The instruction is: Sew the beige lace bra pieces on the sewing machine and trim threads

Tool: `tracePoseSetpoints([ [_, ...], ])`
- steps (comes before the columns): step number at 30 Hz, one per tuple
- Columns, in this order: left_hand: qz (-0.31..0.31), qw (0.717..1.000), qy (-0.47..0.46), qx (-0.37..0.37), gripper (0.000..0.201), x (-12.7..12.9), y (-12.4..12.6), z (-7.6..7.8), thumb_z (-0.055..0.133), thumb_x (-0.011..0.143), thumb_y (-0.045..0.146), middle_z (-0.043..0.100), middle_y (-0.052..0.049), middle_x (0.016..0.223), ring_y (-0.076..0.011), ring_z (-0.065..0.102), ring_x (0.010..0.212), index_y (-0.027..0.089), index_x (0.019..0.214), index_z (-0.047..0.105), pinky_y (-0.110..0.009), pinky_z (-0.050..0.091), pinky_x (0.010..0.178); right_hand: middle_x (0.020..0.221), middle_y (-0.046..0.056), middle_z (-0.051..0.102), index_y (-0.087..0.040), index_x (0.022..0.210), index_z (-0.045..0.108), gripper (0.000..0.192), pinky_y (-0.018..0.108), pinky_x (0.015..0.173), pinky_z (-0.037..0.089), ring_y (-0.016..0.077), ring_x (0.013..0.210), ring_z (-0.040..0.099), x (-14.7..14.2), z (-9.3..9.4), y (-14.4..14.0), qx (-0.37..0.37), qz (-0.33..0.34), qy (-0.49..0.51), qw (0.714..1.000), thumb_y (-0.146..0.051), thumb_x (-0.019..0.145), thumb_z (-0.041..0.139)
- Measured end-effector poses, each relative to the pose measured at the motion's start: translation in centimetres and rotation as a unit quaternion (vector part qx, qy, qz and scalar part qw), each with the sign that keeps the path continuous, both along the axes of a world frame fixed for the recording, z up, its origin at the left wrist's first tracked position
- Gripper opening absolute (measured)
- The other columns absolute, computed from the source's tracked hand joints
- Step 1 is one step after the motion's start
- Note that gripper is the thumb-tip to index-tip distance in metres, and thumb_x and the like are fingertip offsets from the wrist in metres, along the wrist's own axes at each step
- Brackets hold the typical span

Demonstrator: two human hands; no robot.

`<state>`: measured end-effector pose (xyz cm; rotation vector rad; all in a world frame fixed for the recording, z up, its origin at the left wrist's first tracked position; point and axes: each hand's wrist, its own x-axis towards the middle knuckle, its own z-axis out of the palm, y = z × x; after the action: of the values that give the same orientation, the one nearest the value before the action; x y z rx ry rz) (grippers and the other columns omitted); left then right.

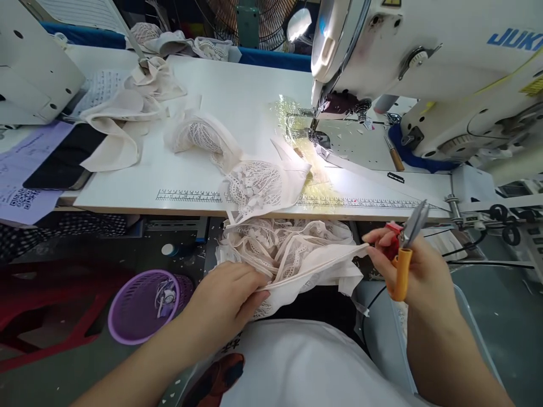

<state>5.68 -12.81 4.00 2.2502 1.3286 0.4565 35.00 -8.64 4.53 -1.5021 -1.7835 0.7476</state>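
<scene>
My left hand [235, 291] pinches the lower edge of a cream lace bra [297, 263] that lies bunched over my lap. The bra's band is stretched toward my right hand [407, 265], whose thumb and finger grip its far end. Also tucked in my right hand is a pair of scissors [403, 277] with orange handles, blades pointing up and away. A small red item shows at those fingers; I cannot make out what it is. On the table just beyond lies another lace bra piece [258, 181], reaching to the sewing machine's needle.
A white sewing machine [445, 51] stands at the right of the white table [203, 198]. Left of it lie cream fabric pieces [123, 121], a dark phone [63, 158] and papers [25, 186]. Below are a purple basket [127, 305], a red stool [85, 299] and a grey bin [475, 322].
</scene>
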Motion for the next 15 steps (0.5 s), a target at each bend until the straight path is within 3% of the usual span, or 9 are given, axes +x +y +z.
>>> tracePoseSetpoints([
  [2,-0.014,1.0,0.016,0.014,0.026,0.4,0.2,0.1,0.041,0.09,0.026,0.065,-0.001,0.07,-0.0161,0.058,0.065,0.019,0.076,0.061,-0.027,0.041,0.061,0.091,0.006,0.059,-0.024,0.089,0.046,0.018,0.03,0.061,0.047,0.0188,0.076,0.059,-1.2,0.6,0.0,0.012,0.001,-0.023,1.0,-0.025,0.08,0.061],
  [3,-0.021,0.999,0.025,0.02,0.026,0.6,0.3,0.2,0.041,0.09,0.026,0.064,-0.001,0.069,-0.0163,0.057,0.064,0.019,0.075,0.061,-0.027,0.04,0.06,0.091,0.006,0.061,-0.024,0.089,0.047,0.017,0.029,0.059,0.046,0.0181,0.074,0.059,-2.0,0.8,0.0,0.006,0.033,-0.024,0.999,-0.024,0.079,0.061],
  [6,-0.045,0.997,0.054,0.019,0.026,1.1,0.6,0.4,0.04,0.089,0.025,0.064,-0.002,0.07,-0.0176,0.057,0.065,0.019,0.077,0.062,-0.029,0.039,0.06,0.087,0.005,0.063,-0.021,0.08,0.049,0.01,0.025,0.057,0.045,0.0153,0.067,0.058,-5.0,0.9,-0.3,-0.067,0.213,-0.018,0.975,-0.019,0.075,0.057],
  [8,-0.068,0.996,0.064,0.01,0.023,1.2,0.9,0.5,0.041,0.088,0.022,0.065,-0.002,0.073,-0.018,0.058,0.067,0.02,0.08,0.063,-0.03,0.039,0.062,0.074,0.002,0.061,-0.021,0.072,0.046,0.011,0.023,0.056,0.043,0.0143,0.063,0.055,-6.8,0.5,-0.3,-0.108,0.285,-0.037,0.952,-0.018,0.073,0.056],
  [11,-0.097,0.994,0.057,0.013,0.021,0.8,1.2,0.6,0.043,0.088,0.02,0.067,-0.001,0.077,-0.0172,0.06,0.069,0.021,0.084,0.063,-0.03,0.038,0.064,0.066,-0.001,0.055,-0.021,0.068,0.043,0.013,0.021,0.052,0.038,0.0125,0.058,0.05,-8.0,-0.1,-0.2,-0.145,0.303,-0.035,0.941,-0.014,0.068,0.054],
  [15,-0.1,0.992,0.06,0.055,0.024,-1.6,1.6,0.6,0.042,0.09,0.028,0.065,0.001,0.069,-0.0157,0.055,0.062,0.023,0.081,0.064,-0.03,0.035,0.063,0.067,-0.003,0.053,-0.021,0.066,0.039,0.019,0.018,0.05,0.037,0.0103,0.056,0.048,-7.3,-0.6,0.1,-0.199,0.287,0.037,0.936,-0.011,0.062,0.054],
])
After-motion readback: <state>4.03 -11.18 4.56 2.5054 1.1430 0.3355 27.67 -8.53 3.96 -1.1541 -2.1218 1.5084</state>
